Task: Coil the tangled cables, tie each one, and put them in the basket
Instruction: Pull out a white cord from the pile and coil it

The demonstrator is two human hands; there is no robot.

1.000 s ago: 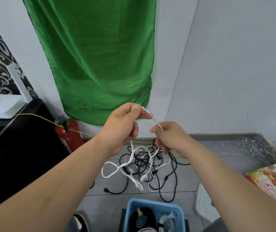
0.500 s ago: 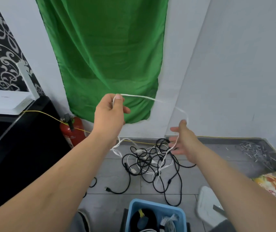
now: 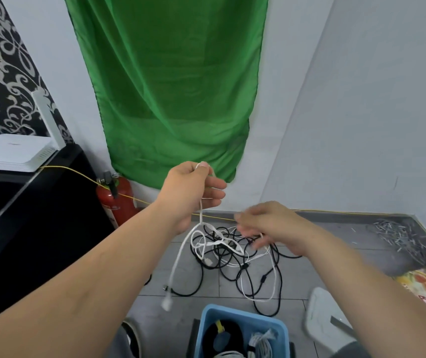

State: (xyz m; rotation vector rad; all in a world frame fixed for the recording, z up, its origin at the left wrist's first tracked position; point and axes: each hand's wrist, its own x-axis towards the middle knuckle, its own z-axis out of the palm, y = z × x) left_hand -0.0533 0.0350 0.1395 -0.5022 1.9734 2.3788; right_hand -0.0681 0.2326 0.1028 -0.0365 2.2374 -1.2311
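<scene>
Bright even indoor light, soft shadows, wide-angle edge bending, right hand point(image 3: 271, 228) motion-blurred

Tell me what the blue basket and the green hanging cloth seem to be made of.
Blue basket: likely moulded plastic, smooth and matte, with a rounded rim. Green hanging cloth: thin fabric with a slight sheen, soft folds and creases.

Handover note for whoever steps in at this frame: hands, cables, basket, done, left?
Left hand pinches the white cable; its end hangs loose.
Right hand, blurred, is over the tangle on the floor; grip unclear.
Done: a black coil and a white coil sit in the basket.
Left: free, coil and tie the white cable, then the remaining ones.
</scene>
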